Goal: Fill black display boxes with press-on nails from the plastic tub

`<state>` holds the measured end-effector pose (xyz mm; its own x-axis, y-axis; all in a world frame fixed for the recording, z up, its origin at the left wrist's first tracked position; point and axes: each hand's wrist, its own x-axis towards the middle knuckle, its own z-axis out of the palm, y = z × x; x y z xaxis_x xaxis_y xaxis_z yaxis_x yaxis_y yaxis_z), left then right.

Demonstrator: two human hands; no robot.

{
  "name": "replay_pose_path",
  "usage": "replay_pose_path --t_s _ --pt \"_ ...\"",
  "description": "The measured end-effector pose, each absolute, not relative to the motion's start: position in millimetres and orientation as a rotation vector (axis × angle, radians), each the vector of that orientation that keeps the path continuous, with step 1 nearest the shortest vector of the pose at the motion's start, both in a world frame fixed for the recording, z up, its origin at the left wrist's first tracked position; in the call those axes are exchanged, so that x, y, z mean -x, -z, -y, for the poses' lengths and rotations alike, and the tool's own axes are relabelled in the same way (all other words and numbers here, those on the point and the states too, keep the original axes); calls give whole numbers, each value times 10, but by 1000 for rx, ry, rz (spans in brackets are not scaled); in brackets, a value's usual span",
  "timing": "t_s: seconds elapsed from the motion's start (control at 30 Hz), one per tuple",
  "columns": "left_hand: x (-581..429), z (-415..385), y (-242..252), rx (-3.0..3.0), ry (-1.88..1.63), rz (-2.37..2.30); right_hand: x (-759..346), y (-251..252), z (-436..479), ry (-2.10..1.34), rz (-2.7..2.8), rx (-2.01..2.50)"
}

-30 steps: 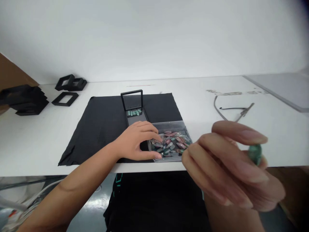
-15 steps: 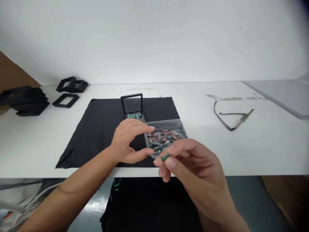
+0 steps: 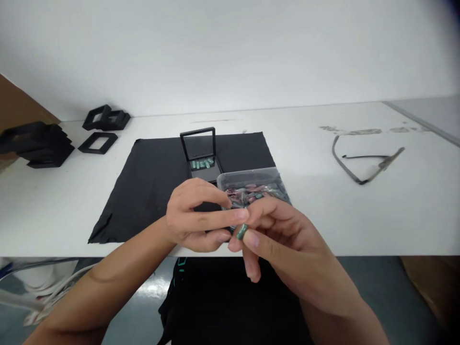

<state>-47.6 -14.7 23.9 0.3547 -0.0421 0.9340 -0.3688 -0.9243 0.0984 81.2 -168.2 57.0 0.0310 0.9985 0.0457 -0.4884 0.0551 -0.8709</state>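
Note:
My right hand [image 3: 283,244] pinches a small green oblong piece [image 3: 242,232] between thumb and fingertips, near the table's front edge. My left hand [image 3: 196,220] is curled beside it, its fingers reaching to the green piece and touching my right fingertips. Just behind both hands stands a clear plastic tub [image 3: 251,187] filled with several pink and green pieces. Further back an open black hinged case [image 3: 201,158] holds a row of green pieces. All of this rests on a black cloth [image 3: 151,182].
Black frames [image 3: 98,142] and a stack of black cases [image 3: 39,146] lie at the far left of the white table [image 3: 359,211]. A grey curved cable or strap [image 3: 362,163] lies at right. A grey sheet [image 3: 431,115] sits at the far right.
My right hand came in from near the camera down to the front of the tub with the green piece. My left hand lifted off the tub's edge and met the right fingertips.

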Motion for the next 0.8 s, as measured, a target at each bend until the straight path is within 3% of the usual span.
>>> replay_pose_path --t_s 0.3,0.43,0.6,0.8 --pt "502 210 -322 -2430 -1702 221 -786 -511 1620 -1814 625 332" --pt "525 231 -352 -2462 -1585 295 -739 -495 1658 -1773 636 268" --pt "497 193 -336 -2441 -1692 273 -815 -490 1623 -1670 646 189" --pt "416 154 -282 -2345 -1810 306 -769 -399 1601 -1546 444 -376"
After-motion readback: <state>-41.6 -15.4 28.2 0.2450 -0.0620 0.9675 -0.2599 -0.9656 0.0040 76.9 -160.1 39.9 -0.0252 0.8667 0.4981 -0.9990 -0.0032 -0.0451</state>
